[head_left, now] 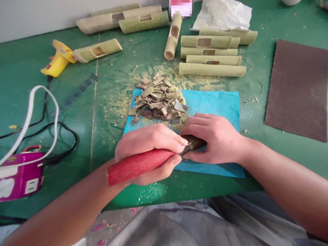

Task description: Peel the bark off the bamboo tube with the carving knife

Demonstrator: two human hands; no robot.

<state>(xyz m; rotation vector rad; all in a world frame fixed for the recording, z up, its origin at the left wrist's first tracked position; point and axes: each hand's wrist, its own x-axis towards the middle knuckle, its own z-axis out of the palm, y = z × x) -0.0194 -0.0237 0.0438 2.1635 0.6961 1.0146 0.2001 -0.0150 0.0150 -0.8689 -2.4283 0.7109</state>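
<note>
My left hand (151,150) is closed round a red-handled tool (138,166), whose thin pale tip points right, at a dark brown piece (196,142). That piece lies under my right hand (214,136), whose fingers and thumb grip it on either side; its left end meets the tool's tip. Both hands are over a blue sheet (212,102). Just beyond them a heap of brown and grey chips (159,99) covers the sheet's left part.
Cut bamboo tubes (212,69) lie at the back, with one upright-pointing tube (173,37) between groups. A yellow glue gun (58,59), white cable (32,99) and purple power strip (23,176) are left. A brown sheet (298,89) lies right.
</note>
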